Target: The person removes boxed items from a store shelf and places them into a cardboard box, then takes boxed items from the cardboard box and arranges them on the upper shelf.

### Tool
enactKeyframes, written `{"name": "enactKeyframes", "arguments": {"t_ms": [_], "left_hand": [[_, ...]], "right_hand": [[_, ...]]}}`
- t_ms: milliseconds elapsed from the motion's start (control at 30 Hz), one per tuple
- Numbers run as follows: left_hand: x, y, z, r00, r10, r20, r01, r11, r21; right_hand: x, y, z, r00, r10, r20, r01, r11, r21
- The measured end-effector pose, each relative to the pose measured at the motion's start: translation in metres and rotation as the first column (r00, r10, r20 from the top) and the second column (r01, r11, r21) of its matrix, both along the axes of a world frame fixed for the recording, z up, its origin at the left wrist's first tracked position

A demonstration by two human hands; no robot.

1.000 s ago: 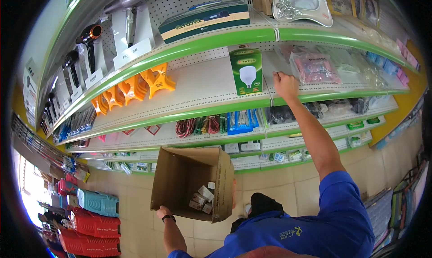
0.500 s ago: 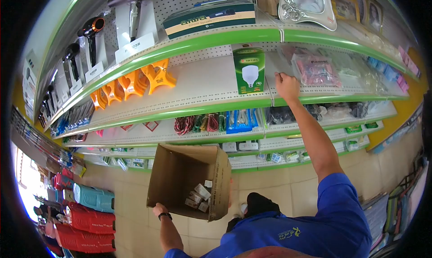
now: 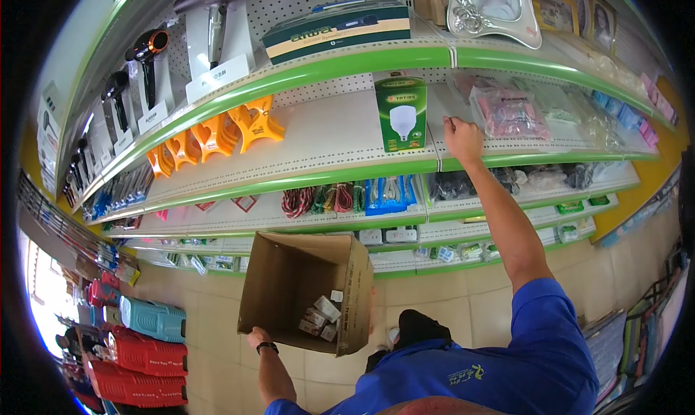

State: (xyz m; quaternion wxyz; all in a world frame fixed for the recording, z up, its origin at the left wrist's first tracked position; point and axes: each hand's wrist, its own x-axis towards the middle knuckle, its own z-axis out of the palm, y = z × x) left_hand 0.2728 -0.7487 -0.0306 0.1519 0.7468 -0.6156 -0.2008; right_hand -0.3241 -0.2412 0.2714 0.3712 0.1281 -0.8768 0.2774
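Note:
My left hand (image 3: pixel 258 337) grips the lower left edge of an open cardboard box (image 3: pixel 358 292), which is tilted so that its inside shows. Several small white boxes (image 3: pixel 327 310) lie in its bottom corner. On the middle shelf, my right hand (image 3: pixel 462 140) is curled closed, with nothing visible in its fingers. Just left of it, and apart from it, a green light bulb box (image 3: pixel 400 114) stands upright near the shelf's front edge. To the right of this hand lie clear packets with pink contents (image 3: pixel 510 114).
Orange plastic clamps (image 3: pixel 257 123) stand on the same shelf at left. Above are hair dryers (image 3: pixel 148 60), a dark green aiwa box (image 3: pixel 337 31) and a silver picture frame (image 3: pixel 494 9). Lower shelves hold coiled cords (image 3: pixel 297 201). Red suitcases (image 3: pixel 137 382) stand at lower left.

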Motion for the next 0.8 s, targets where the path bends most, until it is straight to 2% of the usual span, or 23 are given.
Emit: {"name": "enactKeyframes", "arguments": {"t_ms": [167, 367, 467, 567, 800], "left_hand": [[-0.002, 0.005, 0.006, 0.998, 0.026, -0.056, -0.024, 0.999, 0.042], [0.002, -0.002, -0.004, 0.999, -0.029, 0.018, 0.029, 0.999, 0.021], [-0.001, 0.008, 0.01, 0.998, -0.043, 0.036, 0.043, 0.999, 0.015], [-0.007, 0.017, 0.02, 0.997, 0.037, -0.07, -0.036, 0.999, 0.014], [-0.001, 0.004, 0.002, 0.996, 0.04, -0.081, -0.04, 0.999, 0.001]], "right_hand": [[0.0, -0.001, 0.0, 1.0, -0.009, -0.012, 0.009, 1.0, 0.02], [0.002, -0.001, 0.002, 1.0, -0.002, -0.01, 0.002, 1.0, 0.014], [0.002, -0.001, 0.002, 1.0, 0.001, -0.006, -0.001, 1.0, 0.009], [0.001, -0.001, 0.001, 1.0, -0.005, -0.01, 0.005, 1.0, 0.012], [0.004, -0.001, 0.003, 1.0, -0.012, -0.002, 0.012, 1.0, 0.012]]}}
